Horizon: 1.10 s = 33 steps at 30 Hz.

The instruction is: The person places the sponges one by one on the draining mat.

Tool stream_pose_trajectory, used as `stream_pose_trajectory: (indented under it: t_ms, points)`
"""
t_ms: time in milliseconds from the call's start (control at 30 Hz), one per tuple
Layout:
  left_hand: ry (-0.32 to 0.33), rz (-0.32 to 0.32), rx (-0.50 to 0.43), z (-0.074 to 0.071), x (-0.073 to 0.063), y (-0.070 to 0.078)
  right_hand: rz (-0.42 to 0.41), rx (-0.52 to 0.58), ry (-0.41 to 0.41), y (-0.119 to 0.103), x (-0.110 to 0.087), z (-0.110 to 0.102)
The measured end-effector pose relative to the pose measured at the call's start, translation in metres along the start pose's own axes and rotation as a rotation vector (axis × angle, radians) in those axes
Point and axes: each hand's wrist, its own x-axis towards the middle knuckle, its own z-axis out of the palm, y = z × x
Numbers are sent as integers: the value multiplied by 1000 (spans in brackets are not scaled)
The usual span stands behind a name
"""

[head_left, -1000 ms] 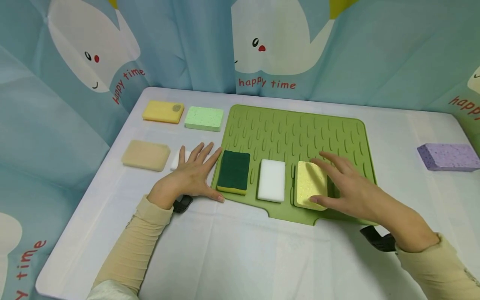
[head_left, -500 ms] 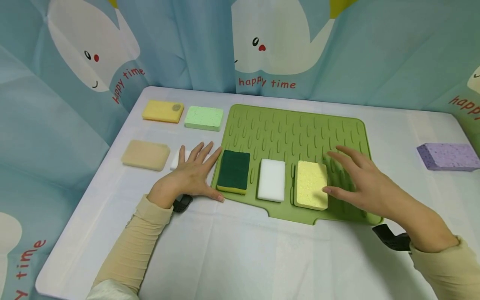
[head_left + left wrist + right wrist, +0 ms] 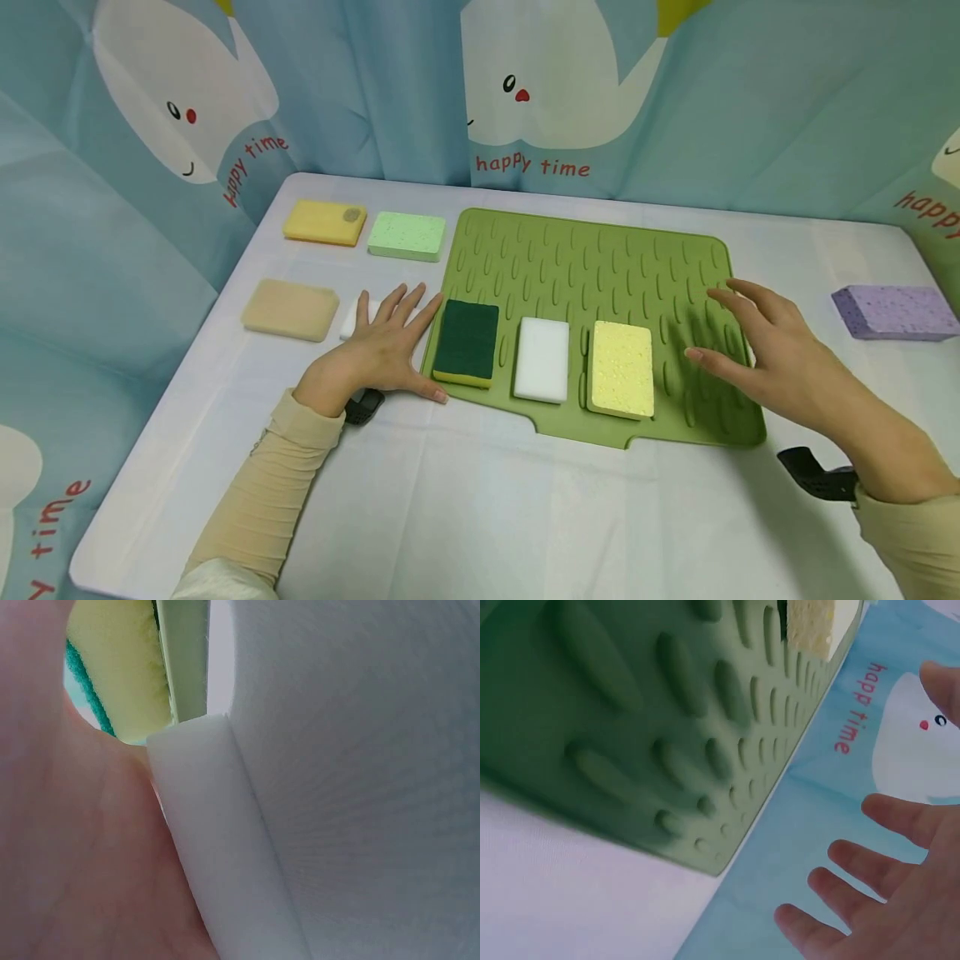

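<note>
My left hand [image 3: 371, 354] lies spread over a white sponge [image 3: 217, 840], most of which it hides in the head view. Its fingertips reach the left edge of the green ridged mat [image 3: 585, 258]. Just beyond them on the mat is a dark green scouring sponge [image 3: 467, 343] with a yellow underside. To its right lie a second white sponge [image 3: 542, 360] and a speckled pale yellow sponge [image 3: 621, 369], in a row. My right hand [image 3: 787, 358] hovers over the mat's right edge, fingers apart, holding nothing.
Left of the mat are a yellow sponge [image 3: 325, 222], a light green sponge [image 3: 407, 236] and a beige sponge [image 3: 290, 310]. A thick purple sponge [image 3: 896, 312] sits at the table's far right. A blue printed curtain [image 3: 405, 92] hangs behind the table.
My right hand has left the pale yellow sponge and moved right, toward the mat's right edge. The left hand and the sponges have stayed in place.
</note>
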Motion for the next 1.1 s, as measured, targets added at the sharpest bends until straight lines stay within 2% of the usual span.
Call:
stream_pose_trajectory:
  t_ms: [133,367,900,1100]
  points:
    - [7,2,-3,0,0,0,32,-17,11,8,-2,-3]
    - [-1,5,2,1,0,0,79,-8,82,25,-3,-4]
    - [-2,-2,-8,1,-1,0,238,-40,142,67,-8,-13]
    - [-4,-1,-7,0,-1,1,290,-84,164,82,-12,-17]
